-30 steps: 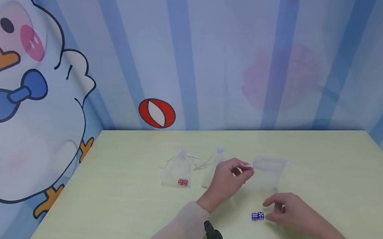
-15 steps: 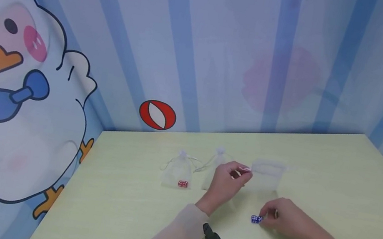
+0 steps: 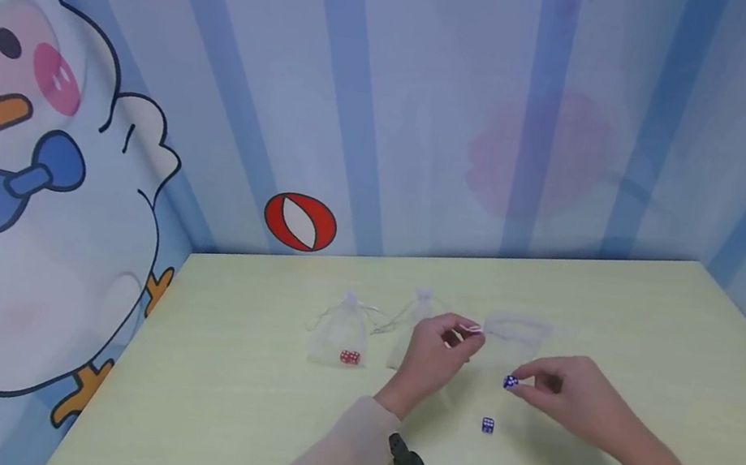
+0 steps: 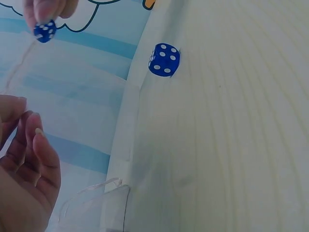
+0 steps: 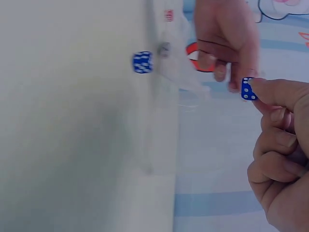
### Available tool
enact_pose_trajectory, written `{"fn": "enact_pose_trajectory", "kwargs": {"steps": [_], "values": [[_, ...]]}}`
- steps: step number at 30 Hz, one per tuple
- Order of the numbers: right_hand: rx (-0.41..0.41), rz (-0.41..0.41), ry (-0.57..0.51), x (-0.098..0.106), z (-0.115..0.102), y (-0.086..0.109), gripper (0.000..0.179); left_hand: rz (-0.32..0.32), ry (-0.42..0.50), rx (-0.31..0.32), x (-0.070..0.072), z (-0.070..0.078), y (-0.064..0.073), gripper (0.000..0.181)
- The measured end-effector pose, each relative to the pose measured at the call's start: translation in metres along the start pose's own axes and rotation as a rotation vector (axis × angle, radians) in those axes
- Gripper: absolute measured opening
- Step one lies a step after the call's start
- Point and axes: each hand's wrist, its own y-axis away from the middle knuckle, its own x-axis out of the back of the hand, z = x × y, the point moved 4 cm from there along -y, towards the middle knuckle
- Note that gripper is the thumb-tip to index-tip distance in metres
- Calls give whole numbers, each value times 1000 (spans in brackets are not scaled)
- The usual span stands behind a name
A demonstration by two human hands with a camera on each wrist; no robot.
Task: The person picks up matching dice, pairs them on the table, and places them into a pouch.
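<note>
Between thumb and forefinger, my right hand (image 3: 578, 398) pinches a blue die (image 3: 510, 382) with white dots, raised off the table. My left hand (image 3: 432, 354) pinches the edge of a sheer white drawstring pouch (image 3: 517, 332), which extends to the right of the fingers. The held die is just below that pouch in the head view. A second blue die (image 3: 487, 425) lies on the table in front of both hands; it shows large in the left wrist view, where the same die (image 4: 164, 60) sits apart from everything.
Left of my hands lies a sheer pouch (image 3: 335, 333) with red dice (image 3: 350, 357) in it. Another pouch (image 3: 421, 306) is partly hidden behind my left hand; in the right wrist view a greyish die (image 5: 164, 49) shows there. A printed wall backs the table (image 3: 225, 405).
My right hand has closed its fingertips on one of the two blue dice and lifted it up towards the pouch. The other die stays put. My left hand keeps its hold.
</note>
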Motion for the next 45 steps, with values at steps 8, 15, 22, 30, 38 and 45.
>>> {"fn": "enact_pose_trajectory", "kwargs": {"steps": [8, 15, 22, 30, 38, 45], "values": [[119, 261, 58, 33, -12, -4, 16, -15, 16, 17, 3, 1, 1, 10], [112, 369, 51, 47, -14, -8, 16, -33, 57, 18, 2, -2, 1, 9], [101, 310, 44, 47, -15, -11, 16, -42, 121, 62, 2, -3, 2, 12], [109, 283, 71, 46, -16, -14, 17, -54, 129, 95, 2, -1, 3, 13], [137, 341, 26, 43, -17, -15, 12, -62, 124, 129, 0, -2, 3, 12], [211, 304, -107, 30, -21, -6, 3, -59, 118, 143, -1, -3, 3, 12]]}}
